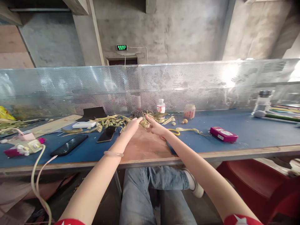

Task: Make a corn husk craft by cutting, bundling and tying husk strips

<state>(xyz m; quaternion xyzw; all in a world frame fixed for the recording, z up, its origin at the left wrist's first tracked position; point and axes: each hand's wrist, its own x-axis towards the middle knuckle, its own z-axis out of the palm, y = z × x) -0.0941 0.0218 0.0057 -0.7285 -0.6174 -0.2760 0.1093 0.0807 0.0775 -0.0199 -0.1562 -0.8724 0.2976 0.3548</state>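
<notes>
Both my hands reach forward over a brown board, at the near side of a heap of dried, yellowish plant stems and leaves (112, 120). My left hand (134, 125) stretches its fingers toward the heap, with no held thing visible. Close to its right, my right hand (155, 127) points its index finger forward while the other fingers bend loosely. Some stalks lie right beyond the fingertips; whether the fingers touch them I cannot tell. The brown board (142, 145) lies beneath my wrists.
Left are a black phone (107, 134), a charging phone (69, 145), a white case (83, 125) and a power strip (25, 146). A white bottle (161, 107), a jar (189, 112), a yellow ring (175, 132) and a magenta box (223, 134) stand beyond and right. A perforated metal screen (145, 84) backs the table.
</notes>
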